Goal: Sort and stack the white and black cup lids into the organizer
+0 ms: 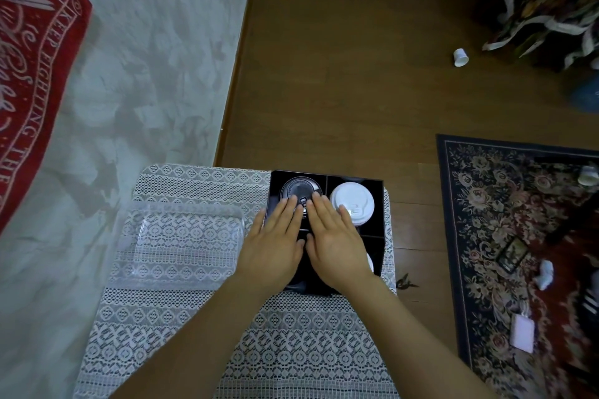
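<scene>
Two hands lie palm-down, side by side, over a black organizer (pixel 384 220) that sits at the far right of a lace-covered tabletop (pixel 291 350). The left hand (pixel 275 238) covers the organizer's left half and the right hand (pixel 335 238) its middle, with their thumbs almost meeting over the near compartments.

On both hands the fingers are straight and held close together, gripping nothing. The left fingers (pixel 287 210) reach the near edge of the black lids (pixel 296 188), which sit in the organizer's far-left compartment. The right fingers (pixel 321 207) cross the divider between the two far compartments, and the little finger lies over the near-left edge of the white lids (pixel 353 197) in the far-right compartment. Whether the palms press on the organizer or float just above it cannot be told.

In the organizer's near-right compartment a sliver of another white lid (pixel 369 262) shows past the right wrist. The near-left compartment is mostly hidden by the hands.

Left of the organizer, on the same lace, lies a clear plastic tray (pixel 181 243). To the organizer's right, on the wooden floor, spreads a dark flowered rug (pixel 502 236). Far beyond the organizer, a small white paper cup (pixel 460 57) lies on its side on the floor.
</scene>
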A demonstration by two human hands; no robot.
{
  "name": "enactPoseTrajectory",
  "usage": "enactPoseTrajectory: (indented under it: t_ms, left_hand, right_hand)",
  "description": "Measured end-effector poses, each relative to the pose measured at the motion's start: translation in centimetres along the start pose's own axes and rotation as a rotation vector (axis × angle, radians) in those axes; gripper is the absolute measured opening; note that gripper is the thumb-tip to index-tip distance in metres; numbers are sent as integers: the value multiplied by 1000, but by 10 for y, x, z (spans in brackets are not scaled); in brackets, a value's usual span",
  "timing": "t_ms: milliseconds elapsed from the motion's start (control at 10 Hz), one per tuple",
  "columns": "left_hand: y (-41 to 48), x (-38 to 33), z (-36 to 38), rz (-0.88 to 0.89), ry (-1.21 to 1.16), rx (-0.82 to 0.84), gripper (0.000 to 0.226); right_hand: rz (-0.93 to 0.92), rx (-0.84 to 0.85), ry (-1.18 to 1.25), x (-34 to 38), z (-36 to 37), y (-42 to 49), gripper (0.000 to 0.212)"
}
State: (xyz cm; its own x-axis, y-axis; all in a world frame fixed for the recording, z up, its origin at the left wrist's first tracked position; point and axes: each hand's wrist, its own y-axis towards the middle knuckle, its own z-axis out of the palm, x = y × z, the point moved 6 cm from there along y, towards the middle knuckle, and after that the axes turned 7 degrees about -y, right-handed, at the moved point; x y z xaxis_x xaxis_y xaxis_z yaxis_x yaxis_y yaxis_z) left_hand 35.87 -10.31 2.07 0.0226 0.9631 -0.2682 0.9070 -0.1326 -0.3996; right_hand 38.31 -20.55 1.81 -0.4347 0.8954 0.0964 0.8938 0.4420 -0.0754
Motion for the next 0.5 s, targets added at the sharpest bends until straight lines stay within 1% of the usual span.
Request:
enactPoseTrajectory:
  t_ms: [100, 200, 400, 500]
  left_hand:
    - [-1, 0, 0, 25, 11, -18, 71]
    - [1, -1, 0, 12, -3, 6, 58]
    - [-6, 1, -3, 30, -92, 42, 64]
    - [-18, 0, -4, 56, -78, 29, 65]
  right_hand:
    - [11, 10, 4, 2, 1, 2, 59]
    - [18, 27, 3, 1, 3, 2, 59]
    - [3, 58, 43, -5, 5, -9, 64]
    - [36, 6, 76, -11, 2, -20, 63]
